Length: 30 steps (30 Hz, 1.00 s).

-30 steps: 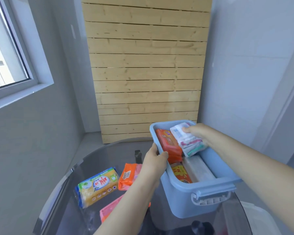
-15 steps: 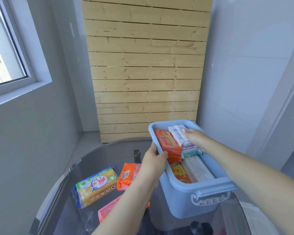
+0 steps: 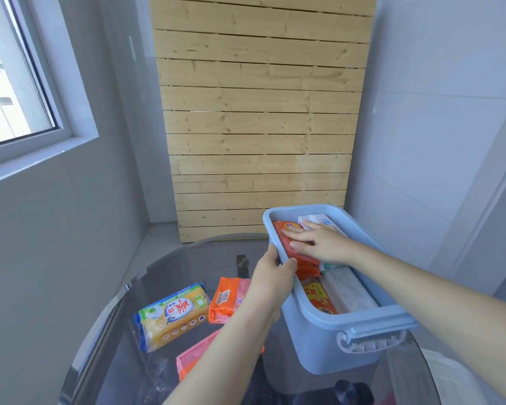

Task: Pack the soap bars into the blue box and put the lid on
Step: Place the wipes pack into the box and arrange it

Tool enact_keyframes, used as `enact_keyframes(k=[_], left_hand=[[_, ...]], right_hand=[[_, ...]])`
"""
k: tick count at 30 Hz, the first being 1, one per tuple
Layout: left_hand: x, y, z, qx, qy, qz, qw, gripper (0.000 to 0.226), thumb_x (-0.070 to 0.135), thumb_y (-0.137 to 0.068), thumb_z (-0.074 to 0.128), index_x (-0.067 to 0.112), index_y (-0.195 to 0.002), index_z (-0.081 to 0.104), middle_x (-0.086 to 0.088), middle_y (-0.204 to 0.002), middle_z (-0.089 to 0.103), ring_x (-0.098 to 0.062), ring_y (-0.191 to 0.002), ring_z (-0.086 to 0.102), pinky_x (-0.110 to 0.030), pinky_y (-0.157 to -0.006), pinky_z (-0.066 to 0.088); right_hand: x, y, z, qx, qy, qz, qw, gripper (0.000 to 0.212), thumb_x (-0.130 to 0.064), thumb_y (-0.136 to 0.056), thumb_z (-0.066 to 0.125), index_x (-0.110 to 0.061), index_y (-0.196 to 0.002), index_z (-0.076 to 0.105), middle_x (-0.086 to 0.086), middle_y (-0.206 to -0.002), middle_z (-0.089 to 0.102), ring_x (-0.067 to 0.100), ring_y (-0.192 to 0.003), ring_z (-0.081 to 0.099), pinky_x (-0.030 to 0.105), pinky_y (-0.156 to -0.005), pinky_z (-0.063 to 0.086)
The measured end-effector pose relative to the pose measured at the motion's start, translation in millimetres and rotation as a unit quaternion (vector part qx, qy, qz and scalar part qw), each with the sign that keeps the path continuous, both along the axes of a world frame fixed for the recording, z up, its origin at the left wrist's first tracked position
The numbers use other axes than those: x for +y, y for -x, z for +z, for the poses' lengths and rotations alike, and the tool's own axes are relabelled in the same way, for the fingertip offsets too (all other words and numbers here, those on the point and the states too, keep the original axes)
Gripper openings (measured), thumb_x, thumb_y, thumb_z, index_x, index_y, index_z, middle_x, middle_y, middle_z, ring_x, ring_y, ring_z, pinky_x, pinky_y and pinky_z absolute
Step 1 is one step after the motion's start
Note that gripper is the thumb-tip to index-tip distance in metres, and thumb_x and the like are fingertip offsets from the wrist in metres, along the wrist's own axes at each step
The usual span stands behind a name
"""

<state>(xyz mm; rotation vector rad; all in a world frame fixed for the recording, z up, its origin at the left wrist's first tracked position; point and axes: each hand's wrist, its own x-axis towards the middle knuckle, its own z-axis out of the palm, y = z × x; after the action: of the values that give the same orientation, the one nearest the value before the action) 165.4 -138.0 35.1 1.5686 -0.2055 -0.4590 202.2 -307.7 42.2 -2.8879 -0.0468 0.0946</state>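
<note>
The blue box (image 3: 319, 340) stands on the glass table at the right, lidless, with several wrapped soap bars inside. My left hand (image 3: 272, 276) grips its left rim. My right hand (image 3: 319, 241) lies flat, fingers spread, on an orange soap pack (image 3: 287, 226) and a white soap pack (image 3: 319, 220) at the box's far end. A red-yellow pack (image 3: 319, 296) and a pale bar (image 3: 348, 290) fill the near end. On the table to the left lie a yellow soap pack (image 3: 173, 315), an orange pack (image 3: 228, 299) and a pink pack (image 3: 193, 356), partly under my left forearm.
The round glass table (image 3: 105, 331) has its curved edge at the left and far side. A wooden slatted panel (image 3: 257, 127) leans against the wall behind. A window (image 3: 15, 92) is at the left. Something white (image 3: 447, 378) shows below the table at the lower right.
My right hand lowered the white soap pack into the box's far end, let go, and now rests flat on the packs. My left hand kept its hold on the rim.
</note>
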Motion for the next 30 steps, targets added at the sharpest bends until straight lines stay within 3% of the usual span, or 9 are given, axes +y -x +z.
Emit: enact_keyframes(k=[9, 14, 17, 20, 23, 25, 27, 30], left_hand=[[-2, 0, 0, -0.002, -0.002, 0.007, 1.000, 0.033, 0.013, -0.095, 0.045, 0.024, -0.124, 0.055, -0.004, -0.107, 0.071, -0.022, -0.095, 0.069, -0.040, -0.086, 0.058], [4, 7, 7, 0.006, -0.002, 0.010, 1.000, 0.032, 0.016, -0.095, 0.048, 0.023, -0.125, 0.057, -0.011, -0.109, 0.071, -0.024, -0.091, 0.067, -0.042, -0.089, 0.054], [13, 13, 6, 0.008, -0.011, 0.022, 1.000, 0.035, 0.021, -0.095, 0.048, 0.023, -0.129, 0.055, -0.008, -0.113, 0.069, -0.020, -0.096, 0.065, -0.040, -0.089, 0.053], [30, 18, 6, 0.001, -0.014, 0.056, 0.998, 0.029, 0.022, -0.094, 0.047, 0.022, -0.122, 0.056, 0.000, -0.109, 0.061, -0.008, -0.088, 0.060, -0.028, -0.073, 0.052], [52, 22, 3, -0.011, -0.035, 0.098, 0.994, 0.035, 0.017, -0.091, 0.047, 0.017, -0.125, 0.057, 0.003, -0.100, 0.063, -0.013, -0.091, 0.063, -0.032, -0.077, 0.054], [68, 25, 1, -0.034, -0.061, 0.118, 0.991, 0.031, 0.015, -0.091, 0.045, 0.018, -0.117, 0.060, 0.002, -0.099, 0.066, -0.016, -0.091, 0.063, -0.034, -0.079, 0.053], [83, 27, -3, -0.056, -0.077, 0.132, 0.987, 0.029, 0.013, -0.092, 0.043, 0.020, -0.113, 0.061, 0.000, -0.104, 0.065, -0.010, -0.083, 0.060, -0.025, -0.066, 0.050], [100, 26, -11, -0.070, -0.106, 0.152, 0.980, 0.033, 0.011, -0.093, 0.040, 0.018, -0.117, 0.061, -0.004, -0.114, 0.063, -0.004, -0.085, 0.056, -0.019, -0.056, 0.042]], right_hand=[[5, 0, 3, 0.008, 0.004, -0.014, 1.000, 0.050, -0.057, -0.092, 0.036, -0.046, -0.141, 0.033, -0.025, -0.154, 0.022, 0.012, -0.147, 0.006, 0.037, -0.116, -0.001], [8, 12, 7, -0.034, -0.097, -0.031, 0.994, 0.044, -0.045, -0.091, 0.050, -0.039, -0.135, 0.048, -0.011, -0.154, 0.031, 0.010, -0.147, 0.010, 0.036, -0.120, 0.009], [14, 27, 16, -0.094, -0.115, -0.065, 0.987, 0.039, -0.040, -0.088, 0.057, -0.037, -0.127, 0.057, 0.002, -0.152, 0.036, 0.012, -0.144, 0.023, 0.033, -0.117, 0.020], [31, 50, 24, -0.151, -0.186, -0.074, 0.968, 0.035, -0.037, -0.087, 0.059, -0.033, -0.122, 0.063, -0.002, -0.141, 0.052, 0.008, -0.136, 0.038, 0.023, -0.104, 0.031], [60, 74, 30, -0.178, -0.226, -0.054, 0.956, 0.033, -0.034, -0.087, 0.060, -0.031, -0.119, 0.065, -0.012, -0.128, 0.062, 0.002, -0.122, 0.051, 0.015, -0.093, 0.033], [82, 88, 33, -0.194, -0.236, -0.031, 0.952, 0.032, -0.033, -0.087, 0.060, -0.031, -0.118, 0.066, -0.013, -0.124, 0.065, -0.013, -0.106, 0.053, 0.003, -0.085, 0.032], [103, 97, 33, -0.199, -0.231, 0.003, 0.952, 0.032, -0.031, -0.088, 0.060, -0.029, -0.119, 0.066, -0.013, -0.122, 0.065, -0.024, -0.089, 0.048, -0.009, -0.077, 0.029], [129, 105, 26, -0.167, -0.232, 0.020, 0.958, 0.034, -0.032, -0.089, 0.058, -0.030, -0.122, 0.063, -0.014, -0.127, 0.062, -0.013, -0.105, 0.050, -0.011, -0.080, 0.026]])
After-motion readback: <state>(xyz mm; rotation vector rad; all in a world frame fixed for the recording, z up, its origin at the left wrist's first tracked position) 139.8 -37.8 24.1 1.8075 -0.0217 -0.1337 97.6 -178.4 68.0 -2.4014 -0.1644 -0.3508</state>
